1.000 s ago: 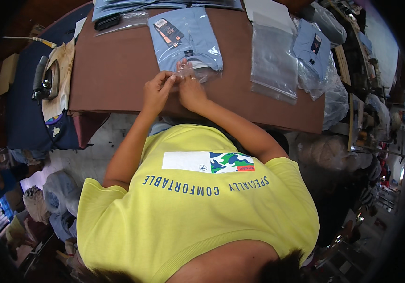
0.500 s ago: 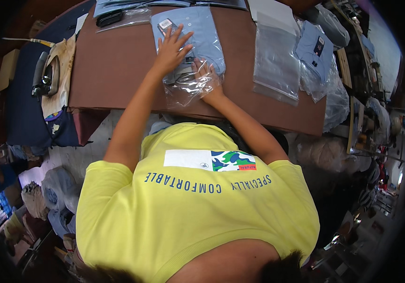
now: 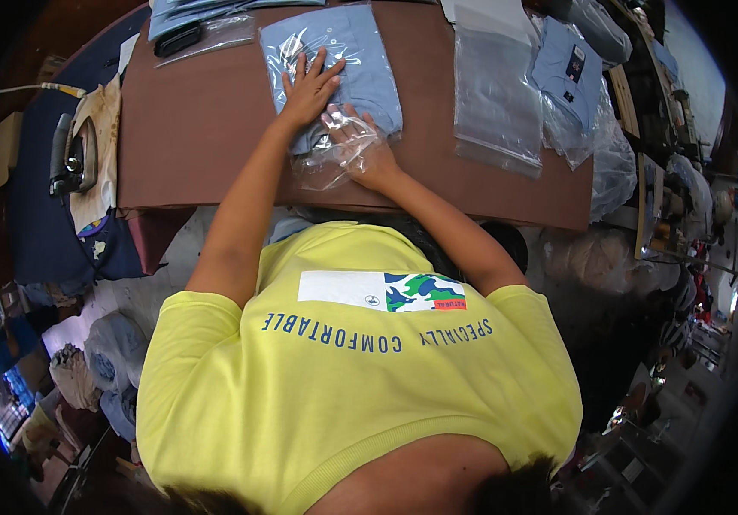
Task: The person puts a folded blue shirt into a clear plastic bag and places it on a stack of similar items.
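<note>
A folded light blue shirt (image 3: 360,53) lies in a clear plastic bag on the brown table, a little left of its middle. My left hand (image 3: 307,93) rests on the bag over the shirt, palm down with its fingers spread. Lower down, my right hand (image 3: 367,154) is at the bag's near end, fingers stretched toward the shirt. Crumpled clear film of the plastic bag (image 3: 315,174) covers part of that hand, and I cannot tell whether the fingers are inside it or under it.
Flat clear bags (image 3: 496,112) lie on the brown table (image 3: 188,112) to the right, beside another bagged blue shirt (image 3: 570,73). At the far left are more folded blue shirts (image 3: 206,10) and a black object (image 3: 178,39) on plastic. An iron (image 3: 77,154) rests on a scorched cloth to the left.
The bagged shirt has shifted slightly left and away, its upper label now hidden by glare. My right hand has slid a little left and lower, and the film over it has moved.
</note>
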A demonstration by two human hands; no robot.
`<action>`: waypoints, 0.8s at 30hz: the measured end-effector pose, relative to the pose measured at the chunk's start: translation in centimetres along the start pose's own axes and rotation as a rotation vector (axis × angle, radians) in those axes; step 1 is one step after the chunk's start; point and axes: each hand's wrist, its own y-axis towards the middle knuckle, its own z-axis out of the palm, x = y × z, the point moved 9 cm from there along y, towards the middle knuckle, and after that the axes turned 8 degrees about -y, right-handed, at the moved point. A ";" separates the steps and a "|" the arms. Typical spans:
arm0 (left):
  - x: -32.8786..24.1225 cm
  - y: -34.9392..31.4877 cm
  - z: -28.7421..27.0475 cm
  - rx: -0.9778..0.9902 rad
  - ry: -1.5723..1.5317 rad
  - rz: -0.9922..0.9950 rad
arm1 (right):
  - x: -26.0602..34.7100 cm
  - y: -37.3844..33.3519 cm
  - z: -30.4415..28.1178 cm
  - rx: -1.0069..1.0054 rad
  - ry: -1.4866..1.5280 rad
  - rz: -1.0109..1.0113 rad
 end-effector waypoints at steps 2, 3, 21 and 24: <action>0.1 0.1 0.1 0.015 -0.016 -0.002 | 0.3 0.4 0.2 0.007 -0.011 -0.026; 0.1 0.1 0.1 0.019 -0.018 -0.003 | 0.4 0.5 0.6 0.031 -0.024 -0.049; -2.8 -1.2 0.3 -0.202 0.434 0.134 | 0.8 -3.3 0.5 0.140 0.094 -0.053; -3.0 -1.4 0.3 -0.212 0.455 0.141 | -0.5 -3.7 -1.2 0.050 0.091 0.048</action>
